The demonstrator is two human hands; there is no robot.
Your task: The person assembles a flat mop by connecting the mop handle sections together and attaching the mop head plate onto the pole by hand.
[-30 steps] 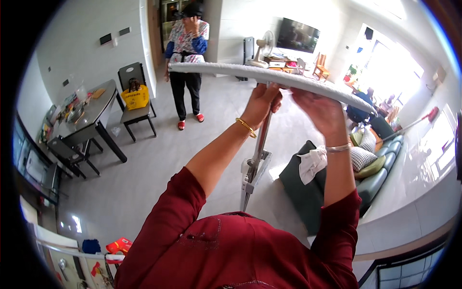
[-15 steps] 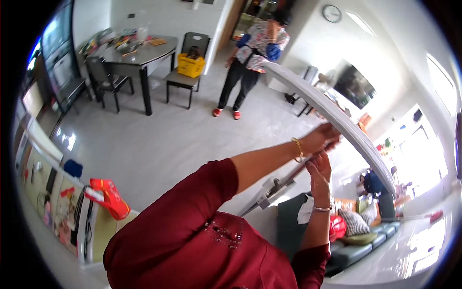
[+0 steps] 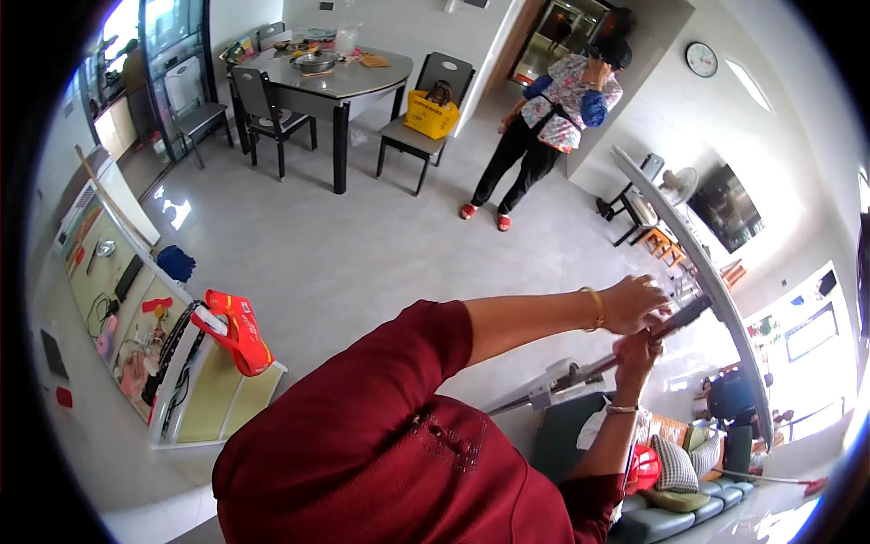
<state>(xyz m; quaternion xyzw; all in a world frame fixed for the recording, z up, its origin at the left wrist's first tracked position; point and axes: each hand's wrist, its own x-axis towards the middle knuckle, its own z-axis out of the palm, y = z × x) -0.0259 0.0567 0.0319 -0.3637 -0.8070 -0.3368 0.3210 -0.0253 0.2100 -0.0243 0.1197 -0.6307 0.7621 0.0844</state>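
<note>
Hands at 3 o'clock: left hand (image 3: 634,304) and right hand (image 3: 637,352), fingers closed gripping slim metal pole (image 3: 594,367) under long white padded board (image 3: 698,272).

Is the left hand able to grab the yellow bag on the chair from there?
Probably not. The left hand is up at the pole under the long white board, and the yellow bag sits far across open floor.

Ironing board (image 3: 698,263) at right, edge-on, its metal leg (image 3: 580,372) running down-left under both hands (image 3: 634,304). Sofa (image 3: 671,508) below the board. Dining table (image 3: 335,77) top left, chairs (image 3: 263,104) around it. Another person (image 3: 544,127) stands right of the table.
</note>
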